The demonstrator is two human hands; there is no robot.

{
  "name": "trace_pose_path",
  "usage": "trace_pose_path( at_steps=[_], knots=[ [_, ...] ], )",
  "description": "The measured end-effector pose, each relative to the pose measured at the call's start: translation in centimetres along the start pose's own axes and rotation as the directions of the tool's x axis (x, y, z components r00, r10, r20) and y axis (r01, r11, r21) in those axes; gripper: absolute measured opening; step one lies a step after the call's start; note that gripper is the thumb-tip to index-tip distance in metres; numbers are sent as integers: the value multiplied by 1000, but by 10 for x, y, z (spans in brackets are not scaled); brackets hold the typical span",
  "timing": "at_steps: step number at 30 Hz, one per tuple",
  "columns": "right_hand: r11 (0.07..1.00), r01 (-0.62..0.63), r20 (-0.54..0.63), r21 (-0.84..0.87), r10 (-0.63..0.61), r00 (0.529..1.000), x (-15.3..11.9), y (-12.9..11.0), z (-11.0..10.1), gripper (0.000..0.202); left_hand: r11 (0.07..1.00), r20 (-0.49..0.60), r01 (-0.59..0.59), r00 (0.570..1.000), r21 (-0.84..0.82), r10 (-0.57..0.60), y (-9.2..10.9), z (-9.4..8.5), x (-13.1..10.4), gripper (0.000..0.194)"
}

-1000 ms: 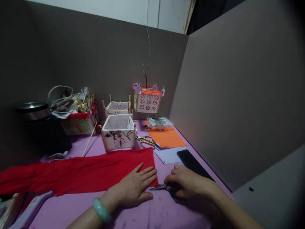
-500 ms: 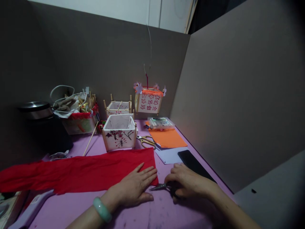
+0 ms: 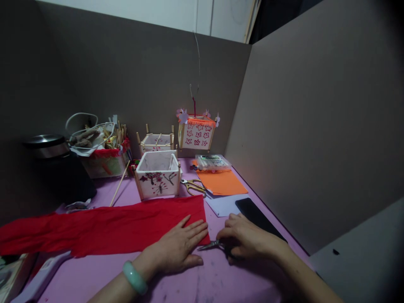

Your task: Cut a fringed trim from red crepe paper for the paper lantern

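A long strip of red cloth or crepe paper [image 3: 126, 225] lies across the purple tabletop [image 3: 189, 286]. My left hand [image 3: 179, 244], with a green bangle at the wrist, rests flat on its right end, fingers stretched out. My right hand [image 3: 243, 237] is closed around the dark handles of small scissors [image 3: 210, 245]. Their blades point left, at the lower right corner of the red strip, close to my left fingers. Whether the blades have the edge between them I cannot tell.
Behind the strip stands a white painted box lantern [image 3: 159, 183] with wooden corner posts. Gold-handled scissors [image 3: 194, 186], orange paper [image 3: 222, 183], pale paper [image 3: 222, 205] and a black phone-like slab [image 3: 259, 219] lie to the right. Another lantern [image 3: 197, 134] hangs at the back.
Almost nothing differs. My right hand and the scissors have shifted very slightly; my left hand and the red strip stay in place.
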State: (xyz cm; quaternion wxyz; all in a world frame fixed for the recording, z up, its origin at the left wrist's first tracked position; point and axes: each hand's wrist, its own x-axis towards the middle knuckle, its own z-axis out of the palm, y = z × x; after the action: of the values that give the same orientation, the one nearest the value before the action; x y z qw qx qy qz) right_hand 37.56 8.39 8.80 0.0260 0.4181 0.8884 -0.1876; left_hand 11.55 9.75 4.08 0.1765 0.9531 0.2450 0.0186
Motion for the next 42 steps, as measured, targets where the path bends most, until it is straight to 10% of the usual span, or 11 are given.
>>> trace_pose_path(
  at_steps=[42],
  knots=[
    [999, 52, -10, 16, -51, 999, 3, 3, 9, 27, 999, -33, 10, 999, -47, -11, -3, 0, -1, 81]
  ],
)
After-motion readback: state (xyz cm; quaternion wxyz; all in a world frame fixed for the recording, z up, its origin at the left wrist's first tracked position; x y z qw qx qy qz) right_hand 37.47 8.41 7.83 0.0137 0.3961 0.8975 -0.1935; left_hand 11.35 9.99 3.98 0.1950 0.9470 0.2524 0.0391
